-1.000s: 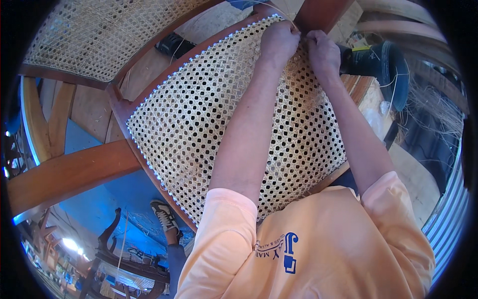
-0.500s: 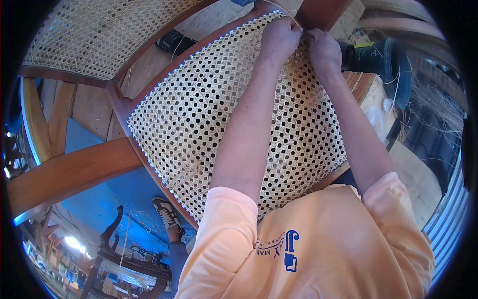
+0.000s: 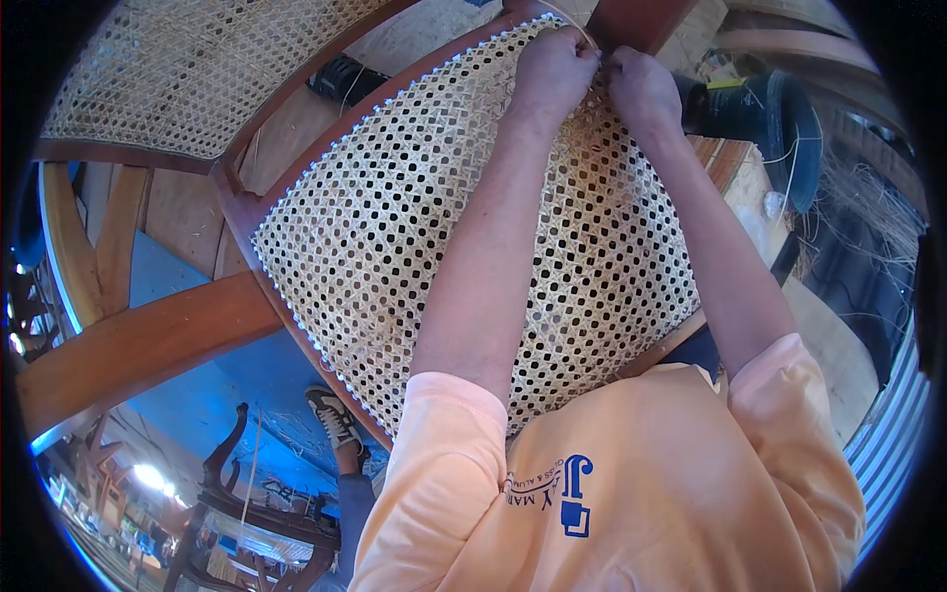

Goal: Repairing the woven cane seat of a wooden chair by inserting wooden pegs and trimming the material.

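Note:
A woven cane seat (image 3: 385, 237) with rows of small holes fills the middle, set in a reddish-brown wooden frame (image 3: 434, 69). White strands edge it along the left side. Both my hands meet over its far corner, beside a dark wooden post (image 3: 636, 22). My left hand (image 3: 554, 74) is closed, its fingertips pinching a thin cane strand (image 3: 577, 24) that arcs over the knuckles. Just to its right, my right hand (image 3: 643, 91) is curled, thumb and forefinger together near the frame's edge. What those fingers hold, if anything, is hidden.
A cane back panel (image 3: 187, 74) rises at upper left. A curved wooden member (image 3: 148, 345) juts out left above a blue sheet (image 3: 227, 380). At right are a dark boot-like object (image 3: 755, 113) and loose fibre strands (image 3: 863, 197). A carved wooden frame (image 3: 266, 528) and a shoe (image 3: 333, 416) are at lower left.
My right hand has shifted slightly up and its wrist has turned a little. My left hand stays nearly in place, still pinching the strand.

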`<state>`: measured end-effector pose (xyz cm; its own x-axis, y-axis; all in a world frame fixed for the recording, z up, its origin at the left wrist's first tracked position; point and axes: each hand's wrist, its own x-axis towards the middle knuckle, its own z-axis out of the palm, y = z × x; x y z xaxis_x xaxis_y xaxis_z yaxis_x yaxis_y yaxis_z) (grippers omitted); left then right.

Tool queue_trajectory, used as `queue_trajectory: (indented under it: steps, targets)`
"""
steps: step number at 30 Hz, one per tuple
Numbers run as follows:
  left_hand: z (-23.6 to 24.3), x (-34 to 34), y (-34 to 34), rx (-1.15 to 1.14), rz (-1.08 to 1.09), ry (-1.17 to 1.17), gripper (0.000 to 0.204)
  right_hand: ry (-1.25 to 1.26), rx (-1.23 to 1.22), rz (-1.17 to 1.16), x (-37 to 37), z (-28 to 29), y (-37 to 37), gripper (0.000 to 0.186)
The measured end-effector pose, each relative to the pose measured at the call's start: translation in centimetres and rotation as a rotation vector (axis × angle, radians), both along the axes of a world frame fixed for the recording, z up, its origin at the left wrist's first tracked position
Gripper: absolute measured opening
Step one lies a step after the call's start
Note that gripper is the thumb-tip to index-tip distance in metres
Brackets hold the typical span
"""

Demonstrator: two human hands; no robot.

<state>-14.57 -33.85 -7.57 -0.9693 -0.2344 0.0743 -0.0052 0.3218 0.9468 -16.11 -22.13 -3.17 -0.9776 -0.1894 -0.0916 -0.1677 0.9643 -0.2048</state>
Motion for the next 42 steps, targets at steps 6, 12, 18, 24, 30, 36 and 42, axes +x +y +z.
queue_trajectory:
  steps: [6,12,18,24,30,36,42]
  targets:
    - [-1.1,-0.1,0.3,-0.073,0.073,0.037,0.015,0.024,0.024,0.118,-0.6,-0.2,0.7,0.021]
    - [0.1,0.2,0.3,-0.055,0.038,-0.02,0.015,-0.014,0.058,0.091,-0.3,-0.2,0.2,0.019]
    - [0.6,0.0,0.8,-0.111,0.035,-0.007,0.02,0.136,0.202,0.132,0.6,0.8,0.0,0.024]
    - [-0.5,0.5,0.2,-0.211,0.07,-0.008,0.021,0.197,-0.368,0.273,3.7,9.6,7.5,0.024]
    - [0.5,0.2,0.8,-0.283,0.048,0.024,0.017,-0.377,-0.045,-0.404,22.8,5.2,30.4,0.023]
    - [0.7,0.4,1.2,-0.271,0.053,-0.005,0.017,-0.598,-0.218,-0.644,33.0,1.4,34.0,0.023]
    - [1.6,0.7,0.8,-0.228,0.063,-0.107,0.022,-0.696,-0.937,-1.376,31.6,2.2,30.9,0.026]
